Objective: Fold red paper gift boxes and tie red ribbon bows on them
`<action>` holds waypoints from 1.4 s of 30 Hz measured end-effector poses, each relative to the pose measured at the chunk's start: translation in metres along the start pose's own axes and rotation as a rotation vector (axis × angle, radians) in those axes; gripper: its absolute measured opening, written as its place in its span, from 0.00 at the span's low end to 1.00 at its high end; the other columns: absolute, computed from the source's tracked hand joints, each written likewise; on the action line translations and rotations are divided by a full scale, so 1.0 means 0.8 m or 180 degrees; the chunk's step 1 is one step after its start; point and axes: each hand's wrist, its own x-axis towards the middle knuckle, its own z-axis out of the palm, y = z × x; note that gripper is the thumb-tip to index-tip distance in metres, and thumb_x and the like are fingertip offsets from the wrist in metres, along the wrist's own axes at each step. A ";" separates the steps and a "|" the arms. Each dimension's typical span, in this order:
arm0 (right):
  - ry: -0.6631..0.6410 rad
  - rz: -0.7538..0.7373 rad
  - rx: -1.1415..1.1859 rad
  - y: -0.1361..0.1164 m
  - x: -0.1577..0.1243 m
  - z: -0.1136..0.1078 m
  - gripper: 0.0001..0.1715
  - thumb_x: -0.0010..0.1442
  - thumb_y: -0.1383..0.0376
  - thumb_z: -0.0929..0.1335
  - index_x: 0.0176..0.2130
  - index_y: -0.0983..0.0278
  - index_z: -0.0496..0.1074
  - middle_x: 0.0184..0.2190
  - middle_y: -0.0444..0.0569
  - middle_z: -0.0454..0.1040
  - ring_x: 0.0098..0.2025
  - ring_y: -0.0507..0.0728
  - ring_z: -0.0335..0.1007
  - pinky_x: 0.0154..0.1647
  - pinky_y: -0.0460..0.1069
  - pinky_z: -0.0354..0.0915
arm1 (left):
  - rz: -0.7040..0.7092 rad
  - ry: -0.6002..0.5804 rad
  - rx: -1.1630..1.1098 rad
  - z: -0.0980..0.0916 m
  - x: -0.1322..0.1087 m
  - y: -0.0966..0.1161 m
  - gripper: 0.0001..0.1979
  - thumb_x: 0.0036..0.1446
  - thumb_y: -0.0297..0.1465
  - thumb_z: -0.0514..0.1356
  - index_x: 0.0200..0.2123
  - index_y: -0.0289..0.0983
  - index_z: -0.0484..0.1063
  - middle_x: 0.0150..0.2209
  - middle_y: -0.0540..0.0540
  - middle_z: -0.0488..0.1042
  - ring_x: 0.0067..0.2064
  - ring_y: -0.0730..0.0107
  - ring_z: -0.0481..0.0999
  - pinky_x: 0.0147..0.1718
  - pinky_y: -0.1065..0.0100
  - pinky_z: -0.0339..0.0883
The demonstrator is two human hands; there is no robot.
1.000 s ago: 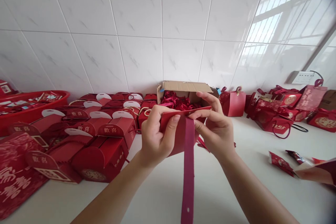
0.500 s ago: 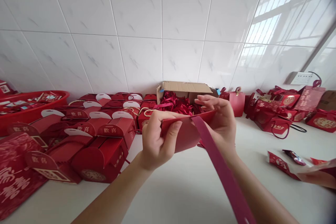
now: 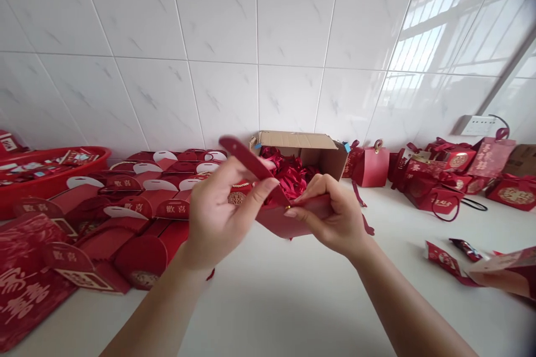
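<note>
My left hand (image 3: 228, 209) pinches a dark red strap (image 3: 247, 160) between thumb and fingers, its rounded end sticking out to the upper left. The strap runs down to the top of a red paper box (image 3: 285, 224). My right hand (image 3: 333, 212) grips the top edge of that box, thumb and index finger beside a small gold stud (image 3: 288, 207) at the strap's base. The box hangs above the white table (image 3: 259, 301), its far side partly hidden by my hands.
An open cardboard box (image 3: 297, 140) of red ribbons stands behind my hands. Rows of red gift boxes (image 3: 138, 201) fill the left, beside a red basin (image 3: 100, 159). More red boxes (image 3: 435, 192) and wrapped packets (image 3: 448, 262) lie right.
My left hand has moved left and now holds the strap, which was hanging down toward me and now points up left. My right hand has closed at the strap's base.
</note>
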 end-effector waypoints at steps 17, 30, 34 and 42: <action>-0.0409 -0.0695 0.0111 -0.030 0.002 -0.011 0.12 0.54 0.68 0.73 0.31 0.59 0.64 0.22 0.41 0.69 0.23 0.52 0.65 0.23 0.47 0.62 | -0.0335 -0.0901 0.0190 -0.017 0.013 0.005 0.07 0.55 0.28 0.62 0.34 0.44 0.80 0.40 0.45 0.77 0.45 0.60 0.76 0.41 0.61 0.75; -0.0412 -0.0623 0.0502 -0.041 0.000 -0.021 0.14 0.55 0.67 0.73 0.31 0.59 0.63 0.24 0.43 0.70 0.26 0.53 0.67 0.25 0.50 0.65 | -0.1026 -0.1019 -0.0808 -0.023 0.001 0.034 0.07 0.56 0.28 0.62 0.35 0.45 0.78 0.29 0.50 0.79 0.25 0.70 0.77 0.18 0.72 0.71; -0.0450 -0.0634 0.0550 -0.045 0.001 -0.021 0.13 0.56 0.67 0.73 0.31 0.60 0.63 0.24 0.44 0.71 0.25 0.52 0.66 0.25 0.49 0.63 | -0.0946 -0.1063 -0.0840 -0.025 0.001 0.036 0.08 0.57 0.26 0.61 0.35 0.45 0.78 0.29 0.50 0.78 0.25 0.72 0.76 0.18 0.73 0.69; -0.0412 -0.0668 0.0686 -0.050 0.001 -0.020 0.12 0.56 0.68 0.72 0.30 0.62 0.64 0.24 0.44 0.71 0.25 0.52 0.66 0.25 0.49 0.63 | -0.1080 -0.1213 -0.1097 -0.027 0.002 0.045 0.06 0.57 0.26 0.61 0.35 0.43 0.77 0.30 0.51 0.76 0.27 0.77 0.74 0.23 0.77 0.69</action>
